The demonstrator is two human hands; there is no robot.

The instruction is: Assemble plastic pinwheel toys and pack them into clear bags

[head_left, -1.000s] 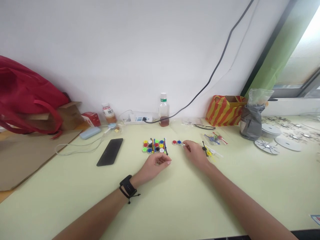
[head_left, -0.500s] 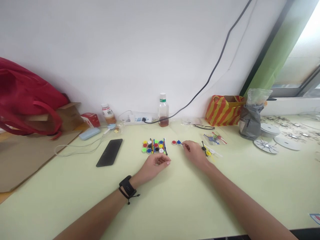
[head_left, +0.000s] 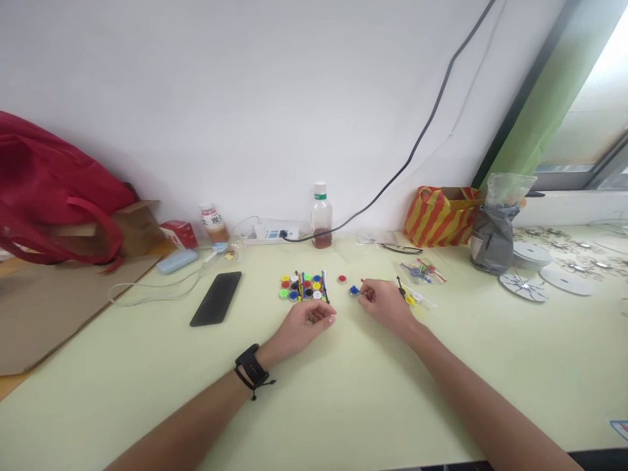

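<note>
My right hand (head_left: 385,303) rests on the pale green table (head_left: 314,392), fingers pinched on a small blue round piece (head_left: 354,290) and a thin stick. A red round piece (head_left: 342,279) lies alone just left of it. A tight cluster of coloured round pieces and sticks (head_left: 304,287) sits further left. My left hand (head_left: 304,325) lies below that cluster, fingers curled loosely; what they hold, if anything, is hidden. A black band is on my left wrist (head_left: 251,367). Loose black and yellow pieces (head_left: 408,296) lie right of my right hand.
A black phone (head_left: 216,298) lies at left, beside a white cable. Along the wall stand two bottles (head_left: 321,216), a power strip (head_left: 275,231), a striped bag (head_left: 444,216) and a grey pouch (head_left: 493,239). A red bag (head_left: 53,190) and cardboard sit far left; white discs (head_left: 524,288) far right.
My right hand has drawn the blue round piece away from the red one, toward me. The left hand has stayed where it was.
</note>
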